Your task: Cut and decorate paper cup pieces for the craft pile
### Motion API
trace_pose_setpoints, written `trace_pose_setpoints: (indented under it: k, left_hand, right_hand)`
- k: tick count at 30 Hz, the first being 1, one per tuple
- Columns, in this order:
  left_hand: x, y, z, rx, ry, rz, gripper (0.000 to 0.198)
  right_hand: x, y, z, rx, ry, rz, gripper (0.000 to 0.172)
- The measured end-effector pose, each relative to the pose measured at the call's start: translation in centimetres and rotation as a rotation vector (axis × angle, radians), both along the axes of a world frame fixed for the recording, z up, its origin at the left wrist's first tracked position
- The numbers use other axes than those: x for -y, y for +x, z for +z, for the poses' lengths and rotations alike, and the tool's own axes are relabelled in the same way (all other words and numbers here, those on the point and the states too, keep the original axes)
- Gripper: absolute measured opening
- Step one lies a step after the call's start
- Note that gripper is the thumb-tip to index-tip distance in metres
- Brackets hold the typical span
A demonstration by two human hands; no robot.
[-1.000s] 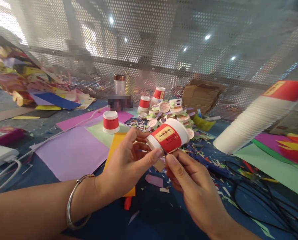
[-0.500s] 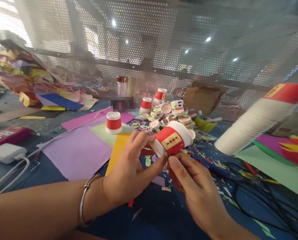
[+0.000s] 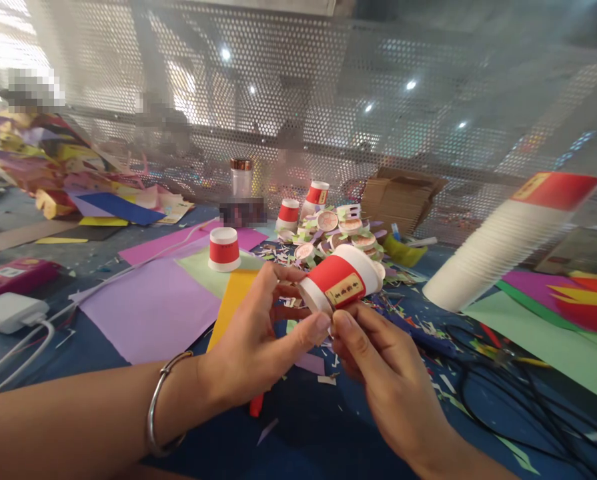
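A white paper cup point(image 3: 321, 275) with a red band and a cream label is held tilted above the table, its narrower end towards the upper right. My left hand point(image 3: 251, 343) curls around the cup's lower-left end, thumb below and fingertips on the far side. With thumb and fingers pinched, my right hand point(image 3: 385, 363) grips the cup's lower edge by the label. Whether the right fingers hold anything else is hidden. Behind the cup lies a heap of cut cup bottoms point(image 3: 351, 227) with paper strips. Another red-banded cup point(image 3: 224, 251) stands upside down to the left.
A leaning stack of paper cups point(image 3: 488, 257) rises at right, above black cables point(image 3: 503, 400). Lilac paper point(image 3: 153, 317), yellow paper point(image 3: 231, 307) and paper scraps cover much of the blue table. A white charger point(image 3: 11, 312) with its cable lies left. Folded cardboard point(image 3: 401, 200) stands behind.
The cup has turned slightly in my hands, so its label sits lower. My left thumb and fingers have spread a little wider at its end. The view has shifted slightly.
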State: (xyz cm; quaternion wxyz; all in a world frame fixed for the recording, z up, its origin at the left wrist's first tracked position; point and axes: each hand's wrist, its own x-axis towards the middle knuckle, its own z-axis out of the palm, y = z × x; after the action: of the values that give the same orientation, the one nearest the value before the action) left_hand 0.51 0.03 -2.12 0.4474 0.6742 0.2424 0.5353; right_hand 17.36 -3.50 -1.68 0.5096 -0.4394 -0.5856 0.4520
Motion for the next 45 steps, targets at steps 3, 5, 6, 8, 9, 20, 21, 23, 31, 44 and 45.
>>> trace_pose_setpoints:
  k: [3, 5, 6, 8, 9, 20, 21, 23, 31, 44, 45]
  left_hand:
    - [-0.2, 0.3, 0.3, 0.101, -0.19, -0.062, 0.033]
    - [-0.2, 0.4, 0.4, 0.109, -0.23, -0.067, 0.031]
    - [-0.1, 0.4, 0.5, 0.099, -0.225, -0.061, 0.03]
    - [0.1, 0.3, 0.6, 0.068, -0.18, -0.029, 0.029]
    - [0.2, 0.2, 0.6, 0.049, -0.144, 0.001, 0.028]
    - [0.1, -0.7, 0.1, -0.295, 0.246, 0.253, 0.02]
    - [0.2, -0.7, 0.0, -0.302, 0.247, 0.245, 0.019]
    - [0.2, -0.6, -0.1, -0.319, 0.273, 0.246, 0.022]
    - [0.0, -0.5, -0.3, -0.272, 0.288, 0.27, 0.039]
    - [0.0, 0.1, 0.8, 0.08, -0.168, -0.008, 0.03]
    - [0.1, 0.1, 0.8, 0.057, -0.123, 0.02, 0.027]
  right_hand:
    - [0.0, 0.0, 0.3, 0.01, 0.007, 0.013, 0.032]
    - [0.0, 0.0, 0.3, 0.024, 0.006, 0.017, 0.033]
    - [0.1, 0.0, 0.3, 0.028, 0.0, 0.019, 0.034]
    - [0.2, 0.0, 0.3, 0.031, -0.011, 0.023, 0.034]
    - [0.2, 0.0, 0.3, 0.033, -0.013, 0.024, 0.034]
    - [0.4, 0.0, -0.4, 0.047, 0.016, 0.029, 0.035]
    - [0.4, 0.0, -0.5, 0.052, 0.016, 0.024, 0.036]
    - [0.3, 0.0, -0.7, 0.058, 0.011, 0.021, 0.037]
    - [0.1, -0.1, -0.5, 0.008, 0.017, 0.025, 0.034]
    - [0.0, 0.2, -0.3, 0.007, 0.029, 0.03, 0.034]
    - [0.0, 0.1, -0.4, 0.008, 0.024, 0.033, 0.034]
